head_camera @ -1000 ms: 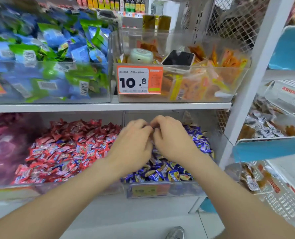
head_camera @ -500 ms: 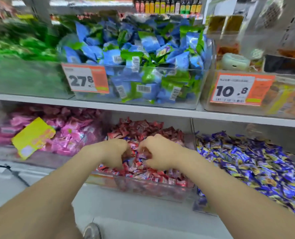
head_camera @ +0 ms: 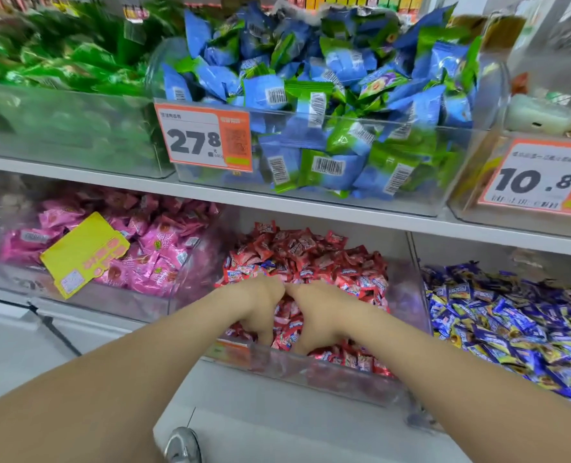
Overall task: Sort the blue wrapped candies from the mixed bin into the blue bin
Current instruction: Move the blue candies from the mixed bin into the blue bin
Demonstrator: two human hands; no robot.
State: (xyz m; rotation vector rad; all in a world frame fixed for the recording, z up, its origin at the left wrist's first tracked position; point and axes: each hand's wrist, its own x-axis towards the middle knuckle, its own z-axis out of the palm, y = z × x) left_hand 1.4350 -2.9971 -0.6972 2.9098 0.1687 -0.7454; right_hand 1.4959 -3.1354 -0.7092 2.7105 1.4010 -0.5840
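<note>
Many red candies (head_camera: 306, 252), left hand (head_camera: 260, 305), right hand (head_camera: 324, 315)

Two hands: left hand (head_camera: 254, 305), right hand (head_camera: 324, 315). Six bins (head_camera: 311, 370), three on each of two shelves (head_camera: 311, 208). Two readable price tags (head_camera: 207, 138), one yellow tag (head_camera: 83, 252). Candies (head_camera: 311, 255) past counting.

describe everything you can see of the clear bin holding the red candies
The clear plastic bin sits on the lower shelf, between pink candies and blue candies. It is heaped with small red-wrapped candies. An orange label shows on its front wall. The left hand and right hand dig into the pile, fingertips buried.
</note>
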